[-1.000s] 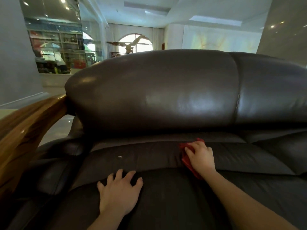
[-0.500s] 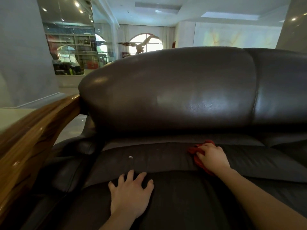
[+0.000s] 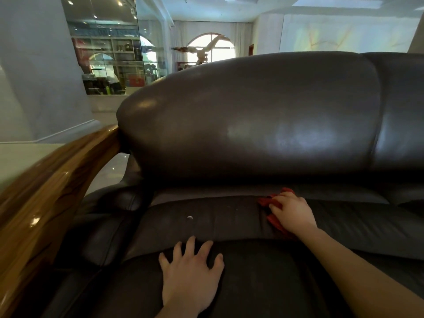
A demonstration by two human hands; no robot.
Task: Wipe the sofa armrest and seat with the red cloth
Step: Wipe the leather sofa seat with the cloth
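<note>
Head view is showing the right hand point(image 3: 294, 212) pressing the red cloth point(image 3: 273, 211) onto the rear of the dark leather seat point(image 3: 252, 283), just below the backrest point(image 3: 252, 120), its fingers point(image 3: 276, 208) curling over the bunched fabric. The left hand point(image 3: 190, 274) is lying flat on the seat cushion with fingers spread, gripping nothing. The wooden armrest point(image 3: 46, 193) is running along the left side, well apart from the cloth.

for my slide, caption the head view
Right hand presses red cloth on dark sofa seat; left hand braces flat.
</note>
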